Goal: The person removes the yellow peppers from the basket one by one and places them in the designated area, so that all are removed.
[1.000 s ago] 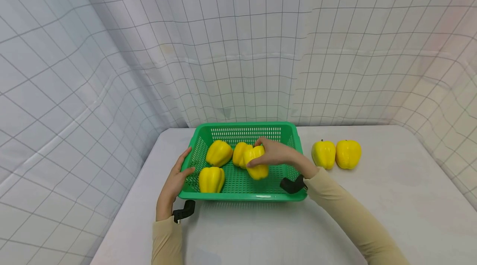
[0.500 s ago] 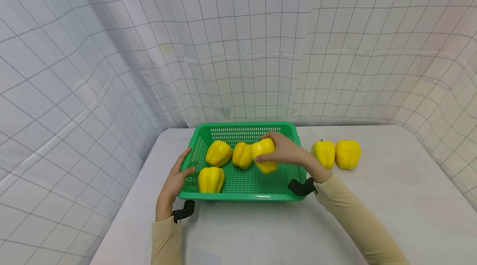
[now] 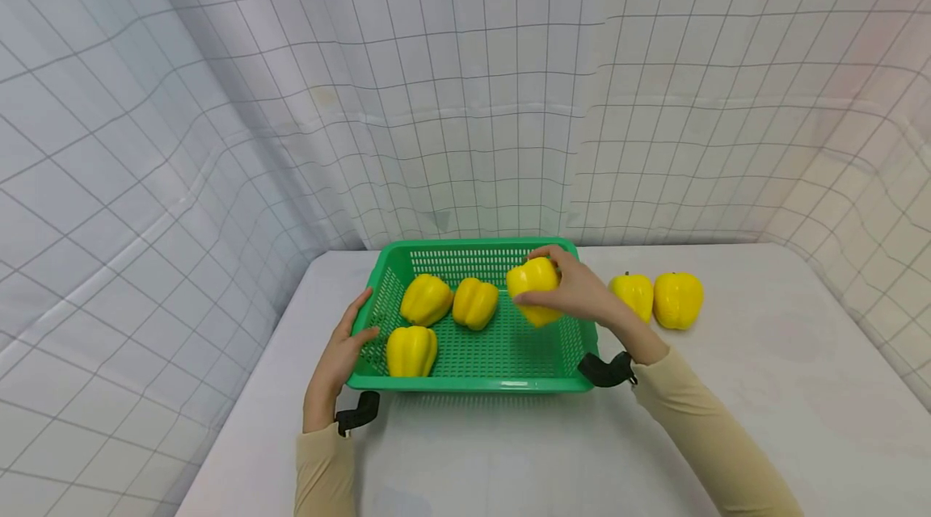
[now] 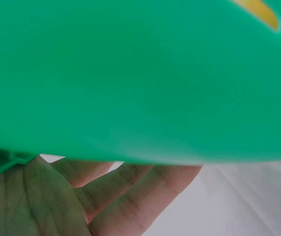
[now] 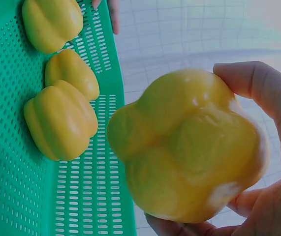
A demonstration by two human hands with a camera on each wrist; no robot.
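Right hand [image 3: 582, 292] has its grip clamped round a yellow pepper [image 3: 529, 278], up above the right end of a green basket [image 3: 473, 384]. Left hand [image 3: 340, 355] has its grip on the basket's left rim, thumb inside, fingers outside. Three more peppers [image 3: 475, 304] lie in there, plus two others [image 3: 678, 301] together on the white surface [image 3: 509, 460] off right.
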